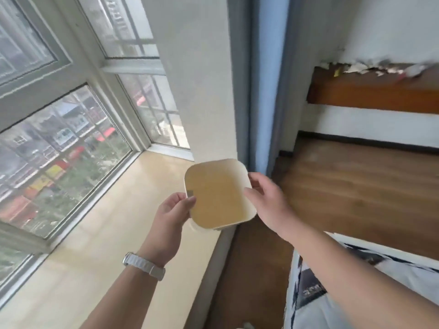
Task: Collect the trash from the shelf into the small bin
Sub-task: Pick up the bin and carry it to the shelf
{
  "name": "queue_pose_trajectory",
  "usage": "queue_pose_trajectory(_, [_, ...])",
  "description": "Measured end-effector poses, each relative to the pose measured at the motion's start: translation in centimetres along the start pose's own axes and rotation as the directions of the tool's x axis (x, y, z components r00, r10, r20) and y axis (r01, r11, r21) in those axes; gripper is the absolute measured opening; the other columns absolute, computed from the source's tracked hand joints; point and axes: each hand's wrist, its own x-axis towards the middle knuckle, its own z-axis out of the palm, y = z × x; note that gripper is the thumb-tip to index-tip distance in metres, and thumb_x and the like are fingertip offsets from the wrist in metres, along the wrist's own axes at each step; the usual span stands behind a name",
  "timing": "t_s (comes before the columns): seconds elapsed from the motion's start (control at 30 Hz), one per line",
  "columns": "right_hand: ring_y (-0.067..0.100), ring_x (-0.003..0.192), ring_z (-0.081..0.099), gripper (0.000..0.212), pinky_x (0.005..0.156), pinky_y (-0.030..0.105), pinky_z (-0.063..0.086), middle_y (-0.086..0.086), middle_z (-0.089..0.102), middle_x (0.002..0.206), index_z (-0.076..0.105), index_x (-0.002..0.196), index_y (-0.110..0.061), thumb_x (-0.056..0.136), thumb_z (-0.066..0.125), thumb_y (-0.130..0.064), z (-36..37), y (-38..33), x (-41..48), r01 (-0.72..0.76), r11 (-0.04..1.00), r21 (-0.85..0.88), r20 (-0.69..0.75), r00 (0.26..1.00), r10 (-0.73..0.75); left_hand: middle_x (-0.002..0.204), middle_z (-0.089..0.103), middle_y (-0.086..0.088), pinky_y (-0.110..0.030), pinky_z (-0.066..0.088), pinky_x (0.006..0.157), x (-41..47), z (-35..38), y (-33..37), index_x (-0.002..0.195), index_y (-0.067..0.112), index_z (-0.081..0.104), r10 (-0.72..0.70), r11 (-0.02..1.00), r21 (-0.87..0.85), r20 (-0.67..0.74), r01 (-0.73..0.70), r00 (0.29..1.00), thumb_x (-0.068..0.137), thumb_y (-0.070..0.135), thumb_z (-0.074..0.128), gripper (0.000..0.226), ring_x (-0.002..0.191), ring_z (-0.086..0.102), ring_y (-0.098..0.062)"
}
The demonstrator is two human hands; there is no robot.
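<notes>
- the left hand (174, 211) has its fingers (190, 201) clamped on the left edge of the small bin (217, 193), thumb lying over the rim and the other fingers hidden beneath it.
- the right hand (267, 200) has its fingers (253, 180) pinched on the bin's right rim, thumb tip on the inner edge.
- the small bin is a square, cream-walled container with rounded corners and a tan inside (nothing can be seen in it); it is held between the two hands in the air, its open mouth tilted toward the camera, over the near end of the window sill (114, 233).
- a pale watch strap (145, 265) circles the left wrist.
- the window sill is a light, glossy ledge running along the window (61, 143), whose barred panes show blurred buildings and greenery outside.
- a white wall column (197, 74) rises behind the bin, with a blue curtain (263, 86) hanging just to its right.
- the wooden shelf (370, 93) is mounted on the wall at upper right, well apart from the bin, and the trash (370, 67), torn paper scraps, lies along its top.
- below lies wood flooring (344, 186), and a black-and-white patterned bedcover (356, 293) fills the lower right corner under the right forearm.
</notes>
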Motion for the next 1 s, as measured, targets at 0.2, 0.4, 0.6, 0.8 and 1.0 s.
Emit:
queue_pose_trajectory(0.2, [-0.007, 0.092, 0.062, 0.024, 0.078, 0.013, 0.044, -0.014, 0.069, 0.106, 0.061, 0.113, -0.029, 0.094, 0.059, -0.014, -7.2, 1.7, 0.2, -0.058, 0.995, 0.076, -0.215, 0.974, 0.073, 0.071, 0.067, 0.001, -0.031, 0.046, 0.071, 5.0, 8.0, 0.4, 0.080, 0.008, 0.055, -0.038, 0.999, -0.017, 0.215, 0.043, 0.976, 0.066, 0.038, 0.068, 0.035, 0.068, 0.062, -0.013])
queue_pose_trajectory(0.4, [-0.004, 0.101, 0.062, 0.023, 0.086, 0.020, 0.045, -0.019, 0.068, 0.108, 0.058, 0.105, -0.042, 0.094, 0.061, -0.022, -12.5, 2.9, 2.0, -0.111, 0.988, 0.104, -0.381, 0.913, 0.143, 0.077, 0.069, -0.003, -0.036, 0.044, 0.078, 11.0, 13.2, 0.1, 0.088, 0.001, 0.057, -0.076, 0.997, 0.017, 0.367, 0.076, 0.927, 0.074, 0.030, 0.067, 0.034, 0.074, 0.065, -0.014])
queue_pose_trajectory(0.6, [0.004, 0.119, 0.056, 0.042, 0.105, 0.033, 0.043, -0.016, 0.061, 0.128, 0.055, 0.130, -0.033, 0.088, 0.061, -0.036, -15.6, 3.5, 6.5, -0.159, 0.984, 0.076, -0.499, 0.848, 0.175, 0.087, 0.070, -0.013, -0.041, 0.045, 0.084, 18.6, 17.2, -0.9, 0.087, -0.005, 0.058, -0.126, 0.992, 0.054, 0.487, 0.115, 0.864, 0.079, 0.028, 0.062, 0.034, 0.084, 0.065, -0.024])
queue_pose_trajectory(0.8, [0.006, 0.115, 0.058, 0.068, 0.103, 0.039, 0.046, -0.015, 0.062, 0.127, 0.055, 0.132, -0.029, 0.070, 0.058, -0.057, -17.2, 3.0, 14.0, -0.275, 0.958, 0.080, -0.563, 0.781, 0.271, 0.094, 0.062, -0.021, -0.046, 0.039, 0.087, 27.7, 19.6, -0.4, 0.098, -0.017, 0.052, -0.177, 0.980, 0.022, 0.550, 0.197, 0.816, 0.074, 0.036, 0.067, 0.061, 0.091, 0.055, -0.030])
queue_pose_trajectory(1.0, [0.005, 0.111, 0.061, 0.064, 0.099, 0.035, 0.049, -0.013, 0.062, 0.127, 0.054, 0.133, -0.028, 0.074, 0.059, -0.054, -17.7, 2.0, 20.9, -0.277, 0.958, 0.075, -0.584, 0.767, 0.267, 0.101, 0.067, -0.023, -0.048, 0.041, 0.092, 36.1, 20.5, 0.2, 0.103, -0.017, 0.055, -0.192, 0.969, -0.011, 0.590, 0.246, 0.784, 0.071, 0.036, 0.069, 0.064, 0.095, 0.059, -0.033])
